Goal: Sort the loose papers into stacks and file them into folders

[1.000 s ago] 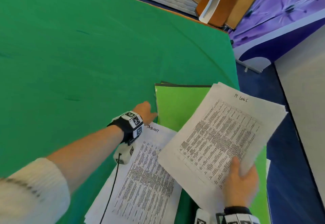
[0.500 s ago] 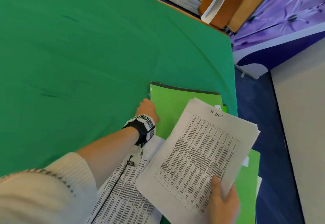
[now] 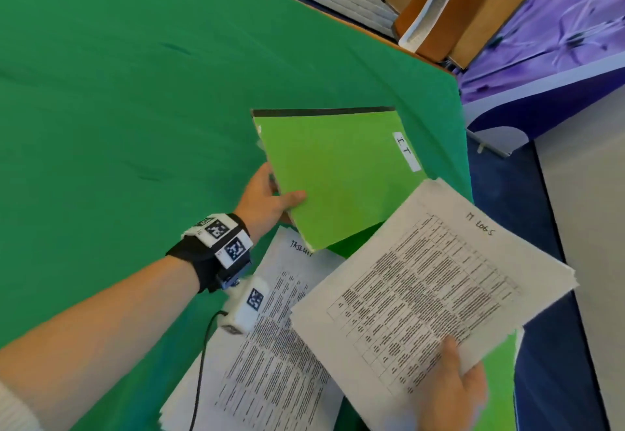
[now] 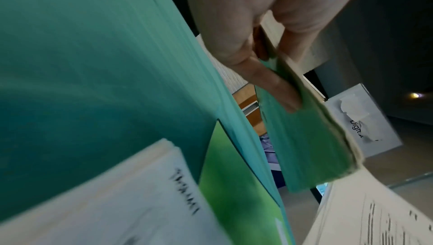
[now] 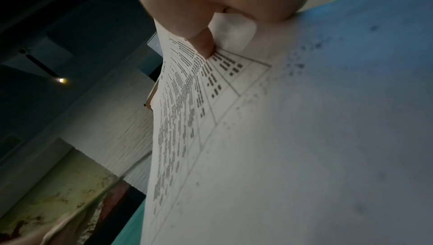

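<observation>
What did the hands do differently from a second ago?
The left hand, which was only reaching to the green folder's edge, now grips it and has lifted it, tilted, showing its "IT" label. The right hand still holds the printed sheets, and the other paper stack still lies on the table.

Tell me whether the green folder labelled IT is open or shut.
Shut. The green folder shows only its closed front cover, lifted off the table by the left hand, thumb on top. What it contains cannot be told.

Two green folders, two stacks of printed papers, and two hands.
</observation>
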A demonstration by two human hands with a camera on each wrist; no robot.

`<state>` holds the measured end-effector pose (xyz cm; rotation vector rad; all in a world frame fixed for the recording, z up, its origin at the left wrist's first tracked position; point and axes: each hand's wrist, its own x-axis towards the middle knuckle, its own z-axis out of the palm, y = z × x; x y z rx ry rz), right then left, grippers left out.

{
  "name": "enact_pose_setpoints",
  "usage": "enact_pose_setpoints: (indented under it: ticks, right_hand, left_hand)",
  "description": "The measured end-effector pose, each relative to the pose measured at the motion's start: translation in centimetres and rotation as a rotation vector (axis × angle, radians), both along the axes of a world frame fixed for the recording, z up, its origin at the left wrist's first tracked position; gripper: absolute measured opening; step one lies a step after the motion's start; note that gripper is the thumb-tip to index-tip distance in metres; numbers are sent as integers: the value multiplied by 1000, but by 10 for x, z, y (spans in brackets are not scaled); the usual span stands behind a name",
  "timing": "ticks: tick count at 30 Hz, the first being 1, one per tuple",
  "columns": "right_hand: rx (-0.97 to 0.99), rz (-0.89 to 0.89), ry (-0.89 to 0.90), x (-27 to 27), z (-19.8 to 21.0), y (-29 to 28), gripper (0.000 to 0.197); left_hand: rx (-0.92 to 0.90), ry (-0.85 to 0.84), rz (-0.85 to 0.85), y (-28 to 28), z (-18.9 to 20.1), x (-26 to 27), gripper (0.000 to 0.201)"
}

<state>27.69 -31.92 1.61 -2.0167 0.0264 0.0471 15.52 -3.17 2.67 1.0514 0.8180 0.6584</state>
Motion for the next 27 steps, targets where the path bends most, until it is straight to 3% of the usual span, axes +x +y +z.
enact_pose_setpoints:
  ticks: [4, 7, 8, 10, 13, 16, 19, 23, 27]
  right_hand:
    - [46, -51, -30, -16, 11, -9, 27]
    - [65, -67, -19, -30, 13, -13, 25]
    - [44, -75, -24, -37, 15, -13, 23]
    - [10, -75, -29, -45, 13, -16, 25]
    - [-41, -63, -55, -53, 8, -22, 32]
    - [-68, -52, -57, -58, 9, -28, 30]
    - [-91, -27, -47, -61, 12, -38, 32]
    - [-134, -6, -41, -59, 14, -49, 34]
    - [-115, -12, -11, -57, 9, -50, 33]
  left_hand:
    - [124, 437, 47, -37, -29, -72, 58]
    - [155, 917, 81, -64, -30, -112, 88]
    - [241, 1057, 85, -70, -27, -122, 101]
    - [547, 1231, 9, -76, -28, -129, 102]
    - [820, 1215, -383, -81, -37, -114, 89]
    - [890, 1311, -713, -84, -53, -90, 113]
    - [857, 1422, -788, -84, -65, -79, 132]
    - [890, 1433, -755, -83, -58, -75, 116]
    - [982, 1429, -896, -82, -40, -71, 96]
